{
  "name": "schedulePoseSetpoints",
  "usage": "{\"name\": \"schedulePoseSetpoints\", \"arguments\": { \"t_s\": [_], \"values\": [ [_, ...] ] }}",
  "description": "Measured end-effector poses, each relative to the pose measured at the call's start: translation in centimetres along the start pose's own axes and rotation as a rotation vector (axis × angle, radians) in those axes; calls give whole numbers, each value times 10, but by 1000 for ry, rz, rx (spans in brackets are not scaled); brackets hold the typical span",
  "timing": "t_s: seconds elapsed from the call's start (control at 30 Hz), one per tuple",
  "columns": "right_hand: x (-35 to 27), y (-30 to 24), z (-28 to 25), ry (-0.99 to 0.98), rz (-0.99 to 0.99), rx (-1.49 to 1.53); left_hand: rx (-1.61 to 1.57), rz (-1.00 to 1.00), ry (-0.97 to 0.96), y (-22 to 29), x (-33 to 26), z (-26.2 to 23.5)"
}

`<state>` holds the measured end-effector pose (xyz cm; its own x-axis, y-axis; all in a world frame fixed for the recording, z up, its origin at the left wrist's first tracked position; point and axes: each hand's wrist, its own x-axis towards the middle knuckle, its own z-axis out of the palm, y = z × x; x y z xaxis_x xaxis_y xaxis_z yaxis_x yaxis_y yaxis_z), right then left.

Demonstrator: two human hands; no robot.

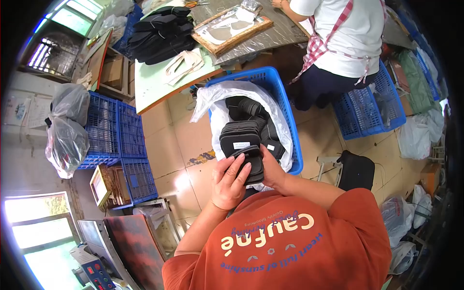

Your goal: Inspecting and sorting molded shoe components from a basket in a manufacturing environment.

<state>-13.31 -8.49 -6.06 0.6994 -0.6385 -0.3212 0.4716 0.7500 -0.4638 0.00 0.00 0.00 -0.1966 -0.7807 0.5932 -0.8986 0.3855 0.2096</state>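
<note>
A stack of flat black rounded pieces (254, 166), like shoe insoles, is between my two hands in front of my chest. My left hand (230, 181) lies over its near left side, fingers bent across the top piece. Along the right edge, my right hand (271, 166) grips the stack, its fingertips partly hidden. Just beyond, a layered bundle of black pieces (239, 129) bears a white label (241, 145); whether it joins the held stack I cannot tell. More black pieces (273, 135) lie in a white plastic bag (220, 94) lining a blue crate (293, 125).
A table (150, 79) beyond carries a heap of black pieces (162, 34) and a wooden frame (234, 29). Another person (345, 38) stands at the far right by blue crates (369, 113). A black-seated chair (356, 170) is to my right; stacked blue crates (118, 128) stand left.
</note>
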Motion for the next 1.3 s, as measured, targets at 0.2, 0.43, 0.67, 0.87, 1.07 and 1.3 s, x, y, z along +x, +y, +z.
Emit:
{"name": "schedulePoseSetpoints", "arguments": {
  "t_s": [0.2, 0.43, 0.67, 0.87, 1.07, 1.3],
  "values": [
    [-4, -4, 5, 22, -27, -49, -37, -118, 78, 8, 9, 0],
    [-3, -6, 10, 39, -66, -95, -46, -189, -13, 11, 14, -6],
    [-4, -8, 11, 38, -19, -80, 1, -141, -59, 11, 13, -8],
    [0, 1, -1, 8, -84, -62, -62, -169, -50, 12, 11, -10],
    [0, 3, -4, 33, -162, -223, -107, -336, -203, 15, 31, -23],
    [-4, -8, 12, 97, -107, -249, -14, -252, -253, 18, 31, -29]
  ]
}}
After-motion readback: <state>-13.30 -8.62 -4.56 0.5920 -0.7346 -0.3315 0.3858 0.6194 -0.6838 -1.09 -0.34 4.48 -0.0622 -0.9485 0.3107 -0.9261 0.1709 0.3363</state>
